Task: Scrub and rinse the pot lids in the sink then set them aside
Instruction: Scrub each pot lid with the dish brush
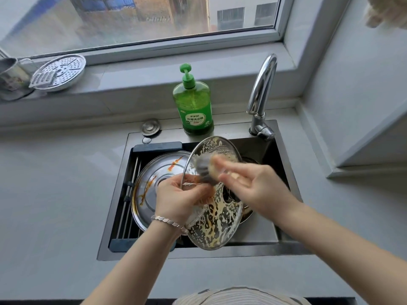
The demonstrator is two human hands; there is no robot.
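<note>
A glass pot lid (217,216) streaked with yellowish suds is held tilted over the dark sink (284,155). My left hand (178,199) grips it from behind, fingers curled around its knob and showing through the glass. My right hand (248,186) holds a grey scrubbing pad (203,168) pressed against the lid's upper face; the hand and pad are motion-blurred. A larger steel lid (152,181) smeared with orange-brown sauce lies in the sink's left half, partly hidden behind my left hand and the glass lid.
A green dish-soap pump bottle (193,106) stands behind the sink, and a chrome faucet (262,91) rises at its back right. A drain plug (150,127) lies on the rim. A steamer plate (61,71), grater and metal cup sit on the windowsill at left.
</note>
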